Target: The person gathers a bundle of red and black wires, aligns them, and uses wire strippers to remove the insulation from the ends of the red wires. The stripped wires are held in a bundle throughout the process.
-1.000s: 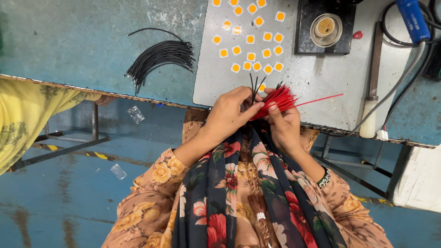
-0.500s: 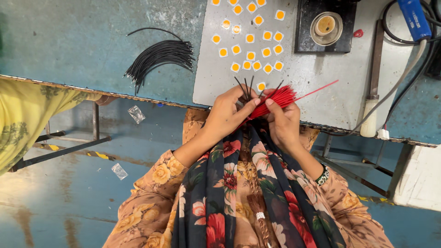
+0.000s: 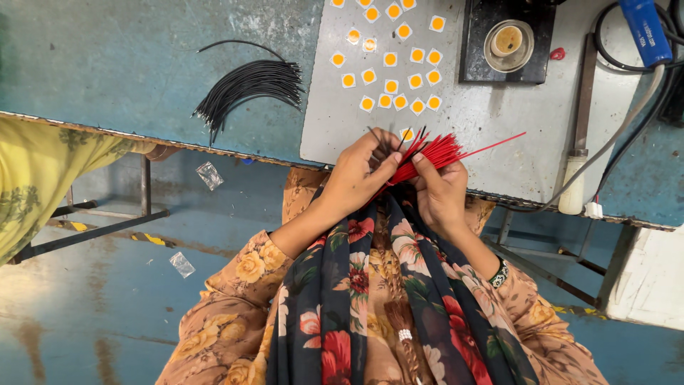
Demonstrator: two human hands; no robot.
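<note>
Both forearms rise from the lower middle of the frame and meet just above centre. The left hand [image 3: 360, 175] is curled, fingers pinched toward the right hand [image 3: 438, 189], whose thumb points up and fingers are closed.

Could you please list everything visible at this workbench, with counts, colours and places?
red wires: one bundle, red, held in both hands at bench edge
black wires: one bundle, black, on blue bench, left
square chips: about twenty, white with orange centres, on grey plate
grey plate: one, grey, on bench
black block: one, round cup on top, above plate
cable: several, black and grey, right
left hand: on red wires
right hand: on red wires
</note>
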